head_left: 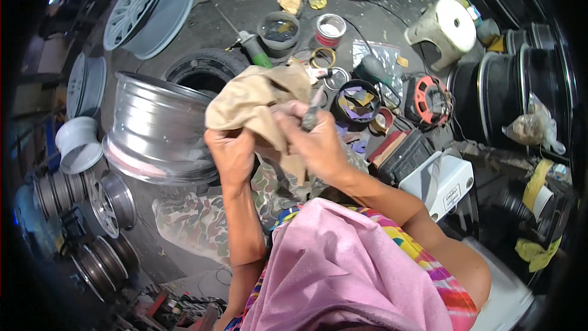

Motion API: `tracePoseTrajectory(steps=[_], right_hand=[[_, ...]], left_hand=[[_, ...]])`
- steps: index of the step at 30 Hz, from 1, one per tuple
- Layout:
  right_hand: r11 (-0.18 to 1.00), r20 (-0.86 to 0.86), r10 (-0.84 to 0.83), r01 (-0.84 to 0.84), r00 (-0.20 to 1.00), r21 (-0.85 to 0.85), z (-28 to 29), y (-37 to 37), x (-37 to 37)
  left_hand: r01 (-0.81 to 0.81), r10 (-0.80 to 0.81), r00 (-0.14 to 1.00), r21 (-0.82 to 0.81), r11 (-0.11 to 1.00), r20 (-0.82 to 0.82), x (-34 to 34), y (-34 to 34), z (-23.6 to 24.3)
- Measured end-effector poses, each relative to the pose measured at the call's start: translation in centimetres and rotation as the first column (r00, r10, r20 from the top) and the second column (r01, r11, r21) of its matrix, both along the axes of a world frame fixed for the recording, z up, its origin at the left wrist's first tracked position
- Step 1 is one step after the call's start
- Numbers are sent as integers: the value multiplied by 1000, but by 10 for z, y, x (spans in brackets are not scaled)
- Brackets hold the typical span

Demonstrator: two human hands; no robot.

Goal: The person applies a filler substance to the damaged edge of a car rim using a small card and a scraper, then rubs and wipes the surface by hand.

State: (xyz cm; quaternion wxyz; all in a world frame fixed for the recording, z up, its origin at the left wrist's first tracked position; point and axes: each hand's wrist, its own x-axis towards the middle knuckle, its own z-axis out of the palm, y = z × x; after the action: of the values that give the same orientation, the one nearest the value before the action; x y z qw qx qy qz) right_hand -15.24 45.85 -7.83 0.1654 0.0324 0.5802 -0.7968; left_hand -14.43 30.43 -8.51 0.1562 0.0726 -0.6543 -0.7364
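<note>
A crumpled beige cloth (257, 95) is bunched in front of me. My left hand (229, 150) grips its lower left edge. My right hand (309, 144) is closed around a small grey tool (311, 114) with a pale pointed tip, and its fingers also press on the cloth. Just left of the cloth lies a silver wheel rim (147, 132) on its side, with a black tyre (184, 67) behind it. A camouflage cloth (190, 220) lies below my hands. Past the beige cloth is a green-and-grey tool (257, 55) with a long thin shaft.
Cans (331, 27), a black bucket (355, 104) of scraps and an orange reel-like object (432, 101) sit at the right back, with a white stool (438, 30). A white box (435, 184) stands near my right elbow. Stacked rims (490, 95) line both sides.
</note>
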Motion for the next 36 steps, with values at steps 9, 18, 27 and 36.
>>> tracePoseTrajectory(steps=[9,18,27,36], right_hand=[[792,250,310,-104,917,-601,-1,0,-3],[978,28,168,-163,985,-131,-33,19,-53],[857,385,-341,116,857,502,-328,39,-215],[903,364,-388,271,847,333,-346,20,-205]], left_hand=[[22,-5,984,-89,996,179,27,-18,3],[-8,71,976,-295,955,204,41,-30,14],[388,-197,895,-482,785,400,64,-49,76],[-225,276,948,-276,934,159,44,-54,86]])
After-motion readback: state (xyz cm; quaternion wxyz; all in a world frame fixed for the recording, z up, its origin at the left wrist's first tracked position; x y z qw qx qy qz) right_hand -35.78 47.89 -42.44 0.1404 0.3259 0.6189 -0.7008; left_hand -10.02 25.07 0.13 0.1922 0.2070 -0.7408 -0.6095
